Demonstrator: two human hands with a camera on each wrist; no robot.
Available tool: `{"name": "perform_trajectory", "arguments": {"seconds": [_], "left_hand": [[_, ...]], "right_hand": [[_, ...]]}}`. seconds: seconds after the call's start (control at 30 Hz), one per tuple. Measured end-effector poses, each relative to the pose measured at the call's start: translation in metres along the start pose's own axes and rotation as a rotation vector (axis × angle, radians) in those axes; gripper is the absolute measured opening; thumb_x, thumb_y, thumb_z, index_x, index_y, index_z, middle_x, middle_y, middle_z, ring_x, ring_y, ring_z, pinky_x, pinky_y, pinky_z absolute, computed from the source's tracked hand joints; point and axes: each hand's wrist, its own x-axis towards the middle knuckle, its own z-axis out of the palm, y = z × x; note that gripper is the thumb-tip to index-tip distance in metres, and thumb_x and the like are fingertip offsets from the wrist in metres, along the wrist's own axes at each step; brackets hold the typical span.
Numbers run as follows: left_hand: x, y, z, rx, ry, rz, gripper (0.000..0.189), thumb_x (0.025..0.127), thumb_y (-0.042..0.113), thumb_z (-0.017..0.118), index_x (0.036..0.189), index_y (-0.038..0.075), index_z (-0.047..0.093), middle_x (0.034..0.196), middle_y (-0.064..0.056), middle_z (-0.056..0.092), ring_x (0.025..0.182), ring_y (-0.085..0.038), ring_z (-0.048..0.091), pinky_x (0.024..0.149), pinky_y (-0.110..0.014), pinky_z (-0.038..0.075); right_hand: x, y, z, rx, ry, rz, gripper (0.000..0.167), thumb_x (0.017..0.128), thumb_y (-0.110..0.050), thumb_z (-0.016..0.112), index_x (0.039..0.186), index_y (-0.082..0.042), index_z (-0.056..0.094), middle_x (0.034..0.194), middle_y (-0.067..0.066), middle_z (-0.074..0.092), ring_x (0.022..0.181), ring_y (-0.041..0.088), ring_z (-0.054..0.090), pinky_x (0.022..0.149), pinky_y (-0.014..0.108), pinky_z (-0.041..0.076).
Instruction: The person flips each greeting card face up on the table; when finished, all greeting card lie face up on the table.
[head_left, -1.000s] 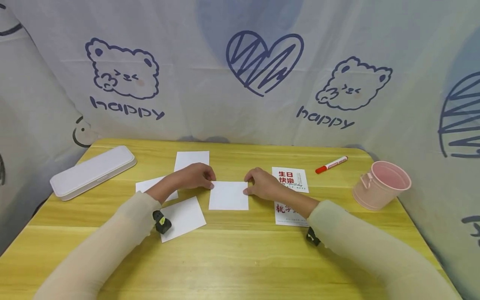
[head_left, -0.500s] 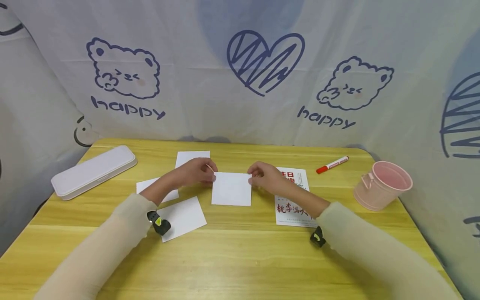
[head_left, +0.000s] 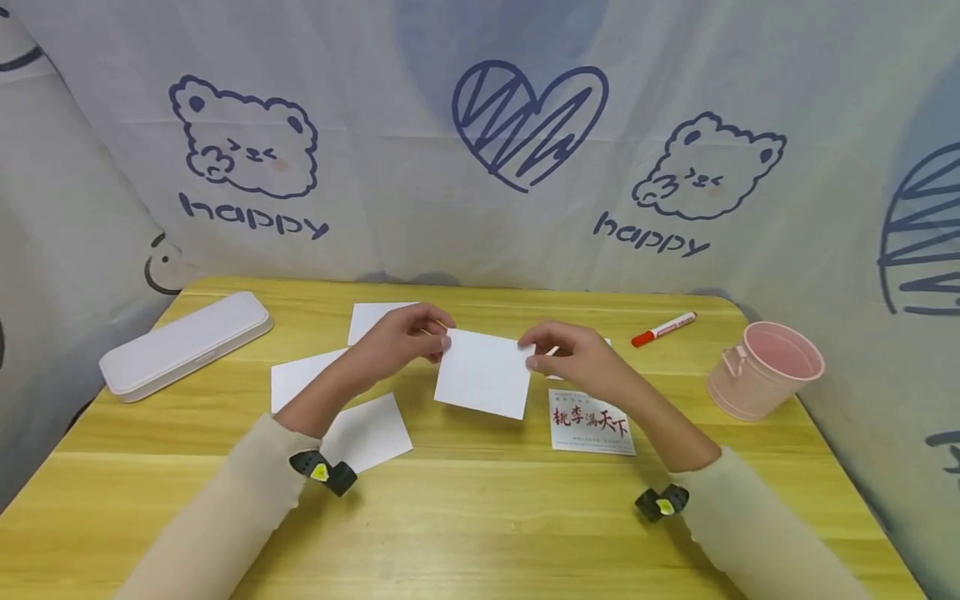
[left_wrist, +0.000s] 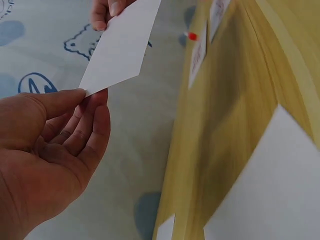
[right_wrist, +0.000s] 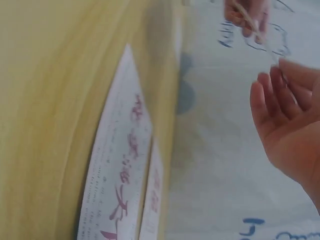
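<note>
A blank white card (head_left: 480, 375) is held up off the tabletop, slightly tilted, with its shadow below. My left hand (head_left: 405, 340) pinches its upper left corner between thumb and fingers, as the left wrist view also shows. At the upper right corner, my right hand (head_left: 576, 360) pinches the same card. In the right wrist view the card appears nearly edge-on. Under the right forearm's side lies a card with red lettering (head_left: 588, 422). A second printed card (left_wrist: 219, 17) lies behind it, mostly covered by the right hand in the head view.
Several blank white cards, one of them near my left wrist (head_left: 369, 433), lie on the left of the wooden table (head_left: 450, 525). A white case (head_left: 187, 346) sits at far left. A red-capped marker (head_left: 663, 329) and a pink bucket (head_left: 761, 379) are at the right.
Both hands have raised the blank card off the table and carried it a little to the right, tilting it. The right hand now covers most of the rear printed card.
</note>
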Motion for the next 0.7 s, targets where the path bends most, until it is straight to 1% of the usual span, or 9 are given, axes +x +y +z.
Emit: {"name": "perform_trajectory", "arguments": {"seconds": [0.07,0.17,0.23,0.33,0.43,0.5,0.57,0.63,0.7], "left_hand": [[-0.003,0.003,0.004,-0.016,0.001,0.019,0.028,0.100,0.013,0.063,0.126,0.004,0.059,0.104,-0.012,0.067,0.090,-0.025,0.067,0.091,-0.044,0.056],[-0.004,0.004,0.010,-0.022,-0.002,0.035,0.027,0.099,0.012,0.063,0.125,0.004,0.060,0.103,-0.012,0.067,0.088,-0.024,0.066,0.090,-0.044,0.056],[-0.003,0.004,0.013,-0.011,-0.001,0.041,0.027,0.099,0.012,0.064,0.125,0.004,0.061,0.104,-0.012,0.066,0.087,-0.023,0.067,0.088,-0.043,0.056],[-0.001,0.001,0.019,0.037,0.005,0.054,0.029,0.098,0.013,0.066,0.126,0.006,0.062,0.111,-0.011,0.064,0.089,-0.021,0.067,0.087,-0.041,0.057],[-0.001,0.002,0.024,0.112,0.021,0.075,0.035,0.096,0.017,0.070,0.129,0.010,0.062,0.123,-0.010,0.062,0.096,-0.021,0.067,0.087,-0.040,0.057],[-0.002,0.005,0.026,0.173,0.041,0.105,0.039,0.095,0.018,0.072,0.132,0.013,0.061,0.131,-0.009,0.059,0.103,-0.024,0.066,0.090,-0.039,0.055],[-0.005,0.009,0.029,0.222,0.066,0.149,0.043,0.094,0.018,0.073,0.134,0.014,0.060,0.136,-0.009,0.055,0.110,-0.026,0.064,0.094,-0.041,0.054],[-0.009,0.014,0.030,0.253,0.087,0.199,0.043,0.093,0.016,0.074,0.134,0.014,0.060,0.137,-0.009,0.054,0.114,-0.027,0.062,0.097,-0.042,0.052],[-0.013,0.019,0.033,0.256,0.084,0.257,0.041,0.092,0.014,0.074,0.131,0.011,0.062,0.134,-0.009,0.055,0.117,-0.026,0.060,0.101,-0.042,0.051]], "right_hand": [[-0.008,-0.003,-0.004,-0.007,-0.012,-0.022,0.026,0.096,-0.020,0.070,0.121,-0.017,0.069,0.113,0.003,0.067,0.099,0.025,0.062,0.084,0.032,0.057],[-0.018,-0.005,-0.005,0.010,-0.018,-0.041,0.028,0.094,-0.017,0.071,0.122,-0.016,0.069,0.116,0.002,0.067,0.101,0.025,0.062,0.084,0.028,0.056],[-0.022,-0.004,-0.004,0.045,-0.027,-0.051,0.027,0.094,-0.014,0.072,0.121,-0.013,0.070,0.115,0.005,0.068,0.100,0.027,0.062,0.083,0.028,0.057],[-0.025,-0.004,-0.002,0.096,-0.051,-0.050,0.024,0.093,-0.012,0.073,0.116,-0.011,0.070,0.114,0.007,0.068,0.099,0.028,0.064,0.083,0.029,0.058],[-0.025,-0.003,-0.001,0.119,-0.060,-0.047,0.021,0.092,-0.010,0.073,0.112,-0.010,0.072,0.112,0.008,0.068,0.096,0.025,0.067,0.083,0.030,0.059],[-0.026,-0.002,-0.001,0.128,-0.051,-0.048,0.020,0.091,-0.010,0.074,0.111,-0.009,0.072,0.110,0.008,0.069,0.095,0.023,0.067,0.082,0.029,0.059],[-0.026,-0.001,-0.002,0.134,-0.033,-0.056,0.020,0.091,-0.009,0.074,0.111,-0.008,0.072,0.109,0.008,0.069,0.093,0.022,0.067,0.082,0.029,0.059],[-0.027,0.000,-0.003,0.154,-0.011,-0.062,0.020,0.091,-0.009,0.074,0.110,-0.006,0.072,0.108,0.009,0.069,0.092,0.023,0.067,0.082,0.029,0.059],[-0.028,0.001,-0.005,0.178,0.024,-0.052,0.019,0.091,-0.010,0.074,0.109,-0.005,0.071,0.107,0.007,0.069,0.091,0.025,0.066,0.081,0.029,0.059]]}}
